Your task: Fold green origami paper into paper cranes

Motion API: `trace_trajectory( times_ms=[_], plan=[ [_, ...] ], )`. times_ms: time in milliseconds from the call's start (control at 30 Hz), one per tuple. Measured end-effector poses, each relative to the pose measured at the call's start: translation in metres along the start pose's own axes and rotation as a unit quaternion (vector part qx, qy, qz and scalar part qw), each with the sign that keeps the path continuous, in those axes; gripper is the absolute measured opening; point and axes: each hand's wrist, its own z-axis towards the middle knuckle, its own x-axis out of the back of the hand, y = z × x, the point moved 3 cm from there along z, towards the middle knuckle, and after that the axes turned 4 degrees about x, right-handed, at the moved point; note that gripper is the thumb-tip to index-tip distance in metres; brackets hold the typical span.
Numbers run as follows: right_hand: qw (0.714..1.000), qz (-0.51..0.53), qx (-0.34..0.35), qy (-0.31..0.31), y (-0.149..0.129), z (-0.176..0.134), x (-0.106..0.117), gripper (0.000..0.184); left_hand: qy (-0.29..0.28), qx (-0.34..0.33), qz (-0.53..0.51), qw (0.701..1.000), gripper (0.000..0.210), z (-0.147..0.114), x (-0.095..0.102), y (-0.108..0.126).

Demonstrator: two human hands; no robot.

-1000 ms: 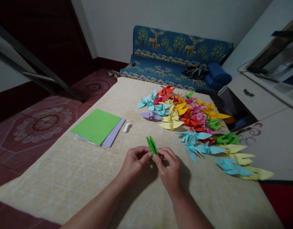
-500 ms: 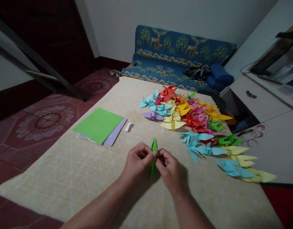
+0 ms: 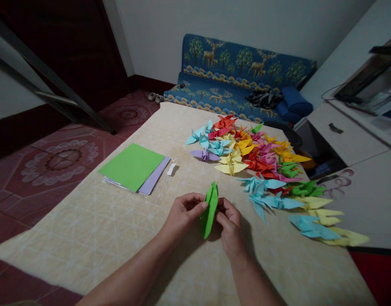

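In the head view, a piece of folded green paper (image 3: pixel 209 211) is held, long and narrow, over the near part of the table (image 3: pixel 119 238). It is pinched by the left hand (image 3: pixel 187 212), the thumb pressed on its near face. Its right edge is met by the fingers of the right hand (image 3: pixel 229 223); whether it is gripped there cannot be told, as the fingertips are partly hidden. To the left, a green sheet (image 3: pixel 133 165) is laid over a purple sheet (image 3: pixel 154 176), near a small white scrap (image 3: pixel 171 169). Many coloured paper cranes (image 3: pixel 231 165) are spread to the right.
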Motion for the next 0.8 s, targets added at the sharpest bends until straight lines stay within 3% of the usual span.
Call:
trace_trajectory(
  times_ms=[233,333,500,633,800],
  plan=[
    [0.999,-0.032,0.004,-0.021,-0.004,0.000,-0.006,0.005,0.034,-0.016,-0.029,0.999,0.028,0.005,0.004,-0.009],
    [0.999,-0.051,0.004,0.005,-0.004,0.001,-0.007,0.008,0.050,-0.057,-0.009,0.997,0.024,0.004,0.004,-0.009],
    [0.991,-0.122,0.027,0.053,-0.006,0.002,-0.006,0.009,0.025,-0.078,0.094,0.992,0.006,-0.002,0.001,0.001],
    [0.981,-0.166,0.060,0.079,-0.009,0.002,-0.006,0.007,0.016,-0.107,0.158,0.982,0.011,-0.005,0.000,0.005],
    [0.975,-0.192,0.066,0.091,-0.010,0.001,-0.008,0.010,0.056,-0.101,0.144,0.983,0.018,-0.002,0.001,-0.003]
  ],
)
